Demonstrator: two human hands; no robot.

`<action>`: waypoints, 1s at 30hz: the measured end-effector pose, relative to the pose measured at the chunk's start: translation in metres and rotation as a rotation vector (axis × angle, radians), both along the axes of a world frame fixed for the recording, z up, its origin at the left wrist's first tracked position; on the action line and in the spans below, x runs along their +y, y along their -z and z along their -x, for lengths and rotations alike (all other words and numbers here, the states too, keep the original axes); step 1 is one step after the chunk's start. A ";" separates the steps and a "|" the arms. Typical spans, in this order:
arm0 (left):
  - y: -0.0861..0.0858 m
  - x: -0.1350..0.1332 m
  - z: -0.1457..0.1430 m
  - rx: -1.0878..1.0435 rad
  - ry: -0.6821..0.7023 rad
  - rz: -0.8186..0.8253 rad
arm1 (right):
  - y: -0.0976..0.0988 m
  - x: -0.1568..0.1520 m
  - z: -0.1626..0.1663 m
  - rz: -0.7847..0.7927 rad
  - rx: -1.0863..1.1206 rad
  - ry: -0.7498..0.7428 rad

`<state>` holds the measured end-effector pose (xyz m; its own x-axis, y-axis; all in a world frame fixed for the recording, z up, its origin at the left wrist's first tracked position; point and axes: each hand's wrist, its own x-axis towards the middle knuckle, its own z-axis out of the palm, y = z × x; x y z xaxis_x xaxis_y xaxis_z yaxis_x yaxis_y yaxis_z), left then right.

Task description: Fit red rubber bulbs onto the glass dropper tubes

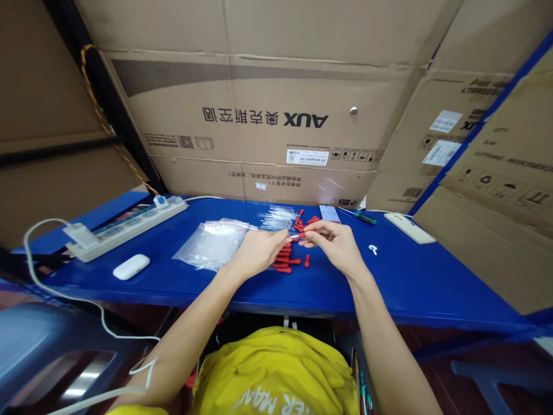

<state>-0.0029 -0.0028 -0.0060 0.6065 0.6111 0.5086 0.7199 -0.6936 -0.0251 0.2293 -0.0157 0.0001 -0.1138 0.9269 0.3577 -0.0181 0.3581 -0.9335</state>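
My left hand [259,251] and my right hand [332,241] meet over the middle of the blue shelf [194,282], both pinched closed. Between their fingertips sits a small piece with a red cap [301,234] and what looks like a thin clear tube; I cannot tell exactly which part each hand grips. Under and between the hands lie several loose red rubber caps [285,262]. Just beyond them rests a bunch of clear glass tubes [276,219]. A pile of clear plastic bags [213,245] lies left of my left hand.
A white power strip [129,226] with a plugged charger sits at the left, a white earbud case [131,266] nearer the edge. A phone [329,213], a green screwdriver [365,218] and a white remote-like bar [408,227] lie at the right. Cardboard boxes [276,121] wall the back.
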 end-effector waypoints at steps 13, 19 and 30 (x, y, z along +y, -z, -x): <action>-0.002 -0.003 0.000 0.008 -0.020 0.049 | 0.002 0.000 0.000 -0.003 0.000 -0.023; -0.003 -0.002 0.000 0.001 -0.006 0.055 | 0.001 -0.001 0.001 0.000 -0.002 -0.021; -0.003 -0.003 -0.001 -0.009 -0.002 0.079 | 0.001 -0.001 0.004 0.000 0.025 -0.026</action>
